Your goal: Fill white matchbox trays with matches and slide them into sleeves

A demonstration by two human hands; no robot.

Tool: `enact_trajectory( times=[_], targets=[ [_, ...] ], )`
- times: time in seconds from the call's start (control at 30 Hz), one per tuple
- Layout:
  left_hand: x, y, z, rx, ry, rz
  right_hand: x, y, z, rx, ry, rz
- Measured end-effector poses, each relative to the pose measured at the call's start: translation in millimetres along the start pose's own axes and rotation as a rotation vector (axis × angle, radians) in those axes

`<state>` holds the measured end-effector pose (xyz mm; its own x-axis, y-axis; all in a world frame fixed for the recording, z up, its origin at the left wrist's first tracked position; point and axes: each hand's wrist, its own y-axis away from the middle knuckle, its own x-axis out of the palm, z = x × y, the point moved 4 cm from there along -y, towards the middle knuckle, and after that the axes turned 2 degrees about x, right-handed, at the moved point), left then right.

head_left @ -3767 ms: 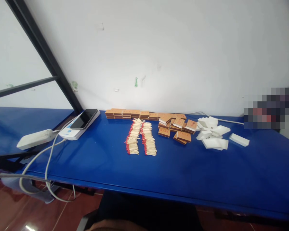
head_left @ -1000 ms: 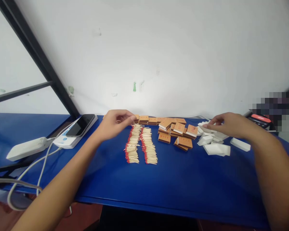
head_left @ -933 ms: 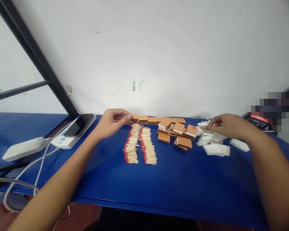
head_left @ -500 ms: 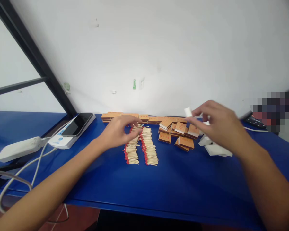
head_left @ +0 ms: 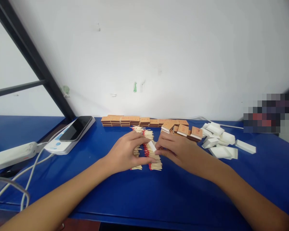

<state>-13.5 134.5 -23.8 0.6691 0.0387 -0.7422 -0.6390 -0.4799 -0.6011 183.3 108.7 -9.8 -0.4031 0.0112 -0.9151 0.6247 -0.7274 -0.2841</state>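
Right hand [head_left: 179, 150] has thumb and fingertips pinched on a small white tray [head_left: 152, 146], mid-frame, over the matches [head_left: 156, 165]. Left hand [head_left: 128, 150] has thumb and fingers well apart beside it; can't tell if they touch the tray. Both hands cover part of the two match rows. Right hand also blocks some of the loose matchboxes [head_left: 183, 129], right of centre. More white trays [head_left: 214, 129] heaped further right; stacked matchbox row [head_left: 130, 121] behind, along the wall [head_left: 170, 57]. Phone [head_left: 76, 128] and white cables [head_left: 27, 183] at left. Matches thin, pale wood, red heads; boxes flat, orange-brown card; trays matte, angular; table [head_left: 195, 202] smooth blue. Versus half a second ago: tray has shifted from right of centre to the matches, hands now close together.
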Motion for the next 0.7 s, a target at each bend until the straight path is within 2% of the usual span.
enact_trajectory(
  times=[0.13,0.27,0.4,0.47,0.57,0.7],
  targets=[
    [-0.2,0,2,-0.018,0.023,-0.065,8,1,3,-0.042,0.081,-0.078],
    [0.4,0,7,-0.122,0.089,-0.054,14,1,6,-0.106,0.137,-0.150],
    [1.0,-1,12,-0.207,0.135,-0.037,18,0,4,-0.100,0.097,-0.212],
    [-0.6,-1,16,-0.235,0.128,-0.054,17,-1,-2,-0.055,0.014,-0.282],
    [-5.0,0,26,-0.268,0.125,-0.097,14,-2,-20,0.098,-0.125,-0.380],
    [-8.2,1,41,-0.320,0.139,-0.104,19,-5,-40,0.247,-0.259,-0.371]
  ],
)
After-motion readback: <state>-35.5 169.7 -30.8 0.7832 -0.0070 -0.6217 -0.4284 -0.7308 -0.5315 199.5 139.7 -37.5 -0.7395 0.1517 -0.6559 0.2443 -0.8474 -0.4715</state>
